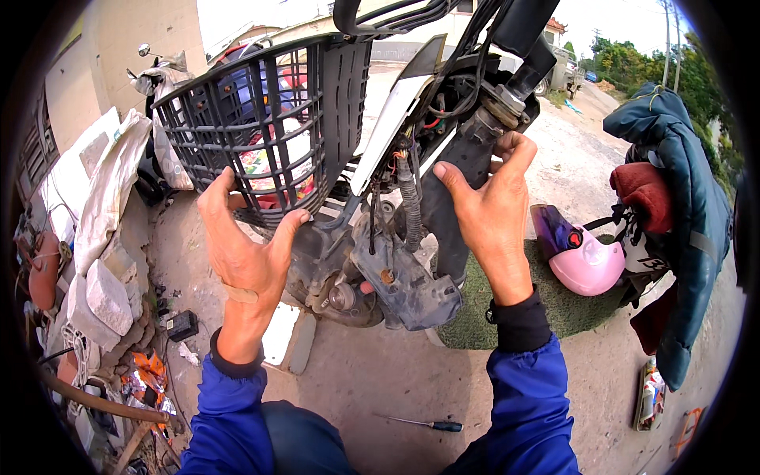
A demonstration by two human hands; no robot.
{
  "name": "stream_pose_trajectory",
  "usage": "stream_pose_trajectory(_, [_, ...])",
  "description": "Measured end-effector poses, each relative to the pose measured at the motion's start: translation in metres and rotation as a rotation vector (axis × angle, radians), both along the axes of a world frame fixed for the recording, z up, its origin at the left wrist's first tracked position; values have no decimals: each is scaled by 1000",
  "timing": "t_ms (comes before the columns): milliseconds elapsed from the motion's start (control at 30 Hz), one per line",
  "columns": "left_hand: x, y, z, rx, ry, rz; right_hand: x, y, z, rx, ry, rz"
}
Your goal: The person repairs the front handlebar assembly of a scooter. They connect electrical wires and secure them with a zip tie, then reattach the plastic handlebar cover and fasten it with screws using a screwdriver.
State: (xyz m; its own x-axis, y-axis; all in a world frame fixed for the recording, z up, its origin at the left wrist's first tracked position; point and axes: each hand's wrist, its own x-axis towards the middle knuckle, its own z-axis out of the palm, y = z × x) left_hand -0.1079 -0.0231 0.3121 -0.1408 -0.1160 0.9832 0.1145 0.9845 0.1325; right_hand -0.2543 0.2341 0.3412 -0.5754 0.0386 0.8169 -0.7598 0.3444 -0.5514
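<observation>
Single view: head, left of paired fisheyes. Set at wearer's head height, pitched forward and down. Upright, unmirrored; view rounds to black at corners, straight edges bow. Near field: left hand [247,252], right hand [494,218], basket [341,111], all close to camera. Wearer's trouser leg [305,439] at lower edge. Ground [368,372] seen from above; its far edge, by trees [629,67], well off toward top right.

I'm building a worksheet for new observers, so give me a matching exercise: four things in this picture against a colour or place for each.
1. Basket
2. Helmet
3. Screwdriver
4. Mat

A. Green
B. Lying on the ground, low in the picture
C. Pink
D. Black, latticed

Pairs: 1-D, 2-C, 3-B, 4-A
</observation>
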Motion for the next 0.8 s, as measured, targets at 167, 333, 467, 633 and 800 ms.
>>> stream_pose_trajectory(167, [9, 7, -1, -29, -3, 52, -8, -10, -12, -70, 79, 29])
stream_pose_trajectory(333, [11, 9, -5, -30, 2, 82, -13, -10, -23, -48, 88, 62])
stream_pose_trajectory(467, [13, 9, -2, -8, -26, 119, 9, -9, -23, -9, -45, 141])
stream_pose_trajectory(633, [7, 10, -1, 50, -65, 117, 10, -18, -31, 83, 147, -83])
stream_pose_trajectory(800, [11, 9, 1, 53, -65, 110, 17, -32, -30, 38, 289, -164])
